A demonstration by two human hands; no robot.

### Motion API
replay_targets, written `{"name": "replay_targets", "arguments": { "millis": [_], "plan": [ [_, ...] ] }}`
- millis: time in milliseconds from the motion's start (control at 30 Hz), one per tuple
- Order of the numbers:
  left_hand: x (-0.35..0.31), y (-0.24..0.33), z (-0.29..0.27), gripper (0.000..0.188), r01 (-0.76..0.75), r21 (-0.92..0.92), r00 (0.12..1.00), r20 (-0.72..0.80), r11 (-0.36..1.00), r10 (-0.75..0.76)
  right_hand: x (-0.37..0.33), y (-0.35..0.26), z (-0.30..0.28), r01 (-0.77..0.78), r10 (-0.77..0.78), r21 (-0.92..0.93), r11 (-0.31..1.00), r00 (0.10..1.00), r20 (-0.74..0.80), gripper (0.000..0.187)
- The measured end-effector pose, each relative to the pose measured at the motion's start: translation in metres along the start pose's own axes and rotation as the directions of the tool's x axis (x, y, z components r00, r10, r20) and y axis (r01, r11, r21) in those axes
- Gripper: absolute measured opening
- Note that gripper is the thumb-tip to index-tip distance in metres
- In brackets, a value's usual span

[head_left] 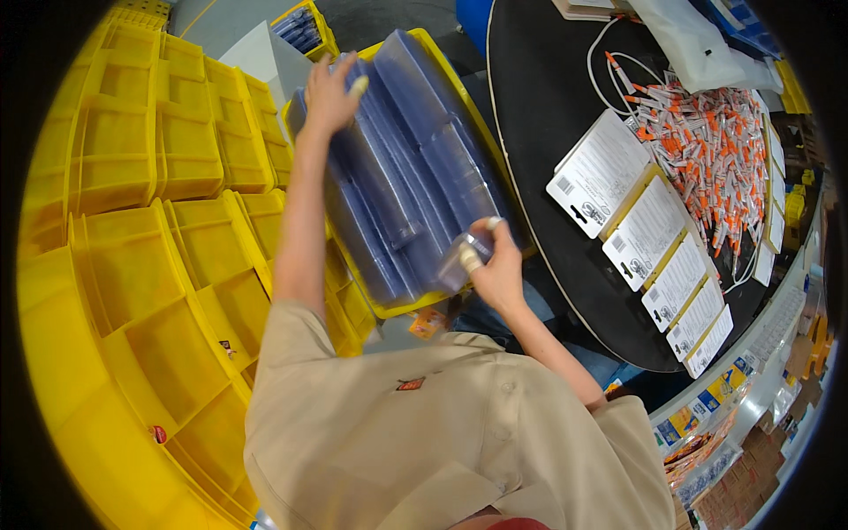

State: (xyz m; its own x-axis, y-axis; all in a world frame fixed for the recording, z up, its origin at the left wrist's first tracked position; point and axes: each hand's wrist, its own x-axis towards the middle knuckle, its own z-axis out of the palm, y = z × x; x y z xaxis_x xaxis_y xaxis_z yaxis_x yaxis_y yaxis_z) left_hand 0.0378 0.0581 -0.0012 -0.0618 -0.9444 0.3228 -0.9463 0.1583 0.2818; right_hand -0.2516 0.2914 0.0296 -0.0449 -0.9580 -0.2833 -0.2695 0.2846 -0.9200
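Note:
A yellow bin (424, 305) holds long rows of nested clear, bluish plastic blister shells (389, 168). At the bin's far left end my left hand (331, 99) lies over the shells, fingers stretched and apart, with a pale covering on the thumb. Near the bin's front right corner my right hand (499, 272) grips a clear plastic blister shell (457, 262) between thumb and fingers; motion blur hides whether it is one or a few. Pale coverings also show on this hand's fingertips.
Stacked yellow bins (146, 309) fill the left side. To the right, a black table (552, 141) carries a row of white printed cards (609, 168) and a heap of orange-and-white tubes (707, 159). Another yellow bin (329, 40) with plastic pieces stands behind.

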Motion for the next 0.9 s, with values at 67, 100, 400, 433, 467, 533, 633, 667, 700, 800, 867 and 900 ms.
{"name": "replay_targets", "arguments": {
  "millis": [67, 100, 400, 433, 467, 533, 633, 667, 700, 800, 867, 900],
  "plan": [
    [0.026, -0.046, 0.025, 0.061, 0.069, 0.116, 0.993, 0.085, 0.991, -0.079, -0.007, -0.003, 0.019, -0.041, 0.06, -0.095, 0.995, 0.975, 0.214, 0.039],
    [0.037, -0.062, 0.036, 0.064, 0.103, 0.149, 0.978, 0.163, 0.983, -0.127, -0.009, -0.004, 0.034, 0.07, -0.054, -0.107, 0.992, 0.988, 0.146, 0.045],
    [0.021, -0.069, 0.031, 0.039, 0.085, -0.055, 0.987, 0.144, 0.995, -0.077, 0.015, 0.006, 0.106, 0.072, -0.072, -0.213, 0.974, 0.997, 0.007, 0.06],
    [0.017, -0.063, 0.024, 0.039, 0.105, -0.058, 0.987, 0.13, 0.993, -0.097, 0.018, 0.005, 0.106, 0.094, -0.095, -0.231, 0.968, 0.995, 0.007, 0.057],
    [0.012, -0.056, 0.017, 0.038, 0.118, -0.065, 0.989, 0.101, 0.991, -0.111, 0.018, 0.003, 0.104, 0.148, -0.157, -0.209, 0.967, 0.987, -0.027, 0.056],
    [0.012, -0.039, 0.0, 0.039, 0.114, -0.063, 0.993, 0.019, 0.991, -0.113, 0.016, -0.001, 0.1, 0.179, -0.189, -0.157, 0.971, 0.981, -0.049, 0.054],
    [0.015, -0.008, -0.036, 0.043, 0.058, 0.002, 0.996, -0.069, 0.998, -0.058, 0.008, -0.009, 0.084, 0.222, -0.229, -0.104, 0.97, 0.971, -0.068, 0.051],
    [0.023, 0.005, -0.046, 0.043, -0.019, -0.032, 0.995, -0.103, 0.999, 0.015, 0.008, -0.011, 0.076, 0.247, -0.252, -0.075, 0.966, 0.965, -0.069, 0.051],
    [0.03, 0.019, -0.051, 0.043, -0.047, -0.054, 0.992, -0.117, 0.997, 0.04, 0.007, -0.012, 0.066, 0.288, -0.295, -0.08, 0.954, 0.951, -0.091, 0.05],
    [0.059, 0.051, -0.041, 0.047, -0.219, -0.094, 0.956, -0.218, 0.971, 0.195, 0.013, -0.011, 0.028, 0.34, -0.36, -0.149, 0.928, 0.922, -0.138, 0.051],
    [0.081, 0.061, -0.006, 0.053, -0.135, -0.003, 0.986, -0.102, 0.991, 0.134, 0.025, -0.008, 0.008, 0.284, -0.311, -0.172, 0.943, 0.937, -0.159, 0.052],
    [0.091, 0.063, 0.018, 0.058, -0.03, 0.05, 0.999, 0.024, 0.998, 0.029, 0.032, -0.006, 0.002, 0.221, -0.259, -0.223, 0.949, 0.953, -0.157, 0.053]
  ]
}}
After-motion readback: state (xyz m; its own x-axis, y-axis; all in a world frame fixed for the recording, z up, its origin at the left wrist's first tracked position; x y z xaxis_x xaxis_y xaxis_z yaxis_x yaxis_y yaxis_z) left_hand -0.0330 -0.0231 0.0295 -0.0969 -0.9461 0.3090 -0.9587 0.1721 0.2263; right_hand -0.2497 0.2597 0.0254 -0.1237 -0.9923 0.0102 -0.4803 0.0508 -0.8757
